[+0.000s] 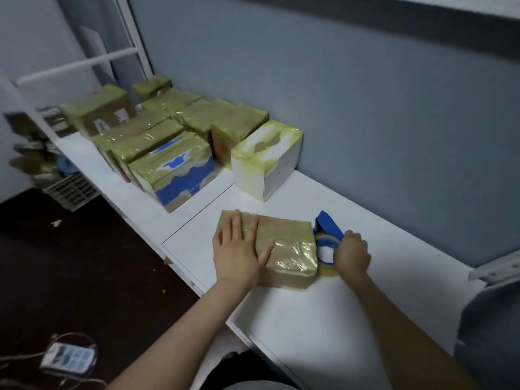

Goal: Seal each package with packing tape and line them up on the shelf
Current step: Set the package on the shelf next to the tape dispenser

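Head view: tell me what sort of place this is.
Likely a small home or back-room packing spot, not a warehouse. A white shelf against a plain wall carries rows of tape-wrapped packages, and the right hand grips a tape roll beside the brown package under the left hand.

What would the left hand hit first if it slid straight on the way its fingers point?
Most likely the white taped box. The left hand lies flat on the brown package, fingers pointing away across the shelf; only bare shelf shows between them, though depth is hard to judge.
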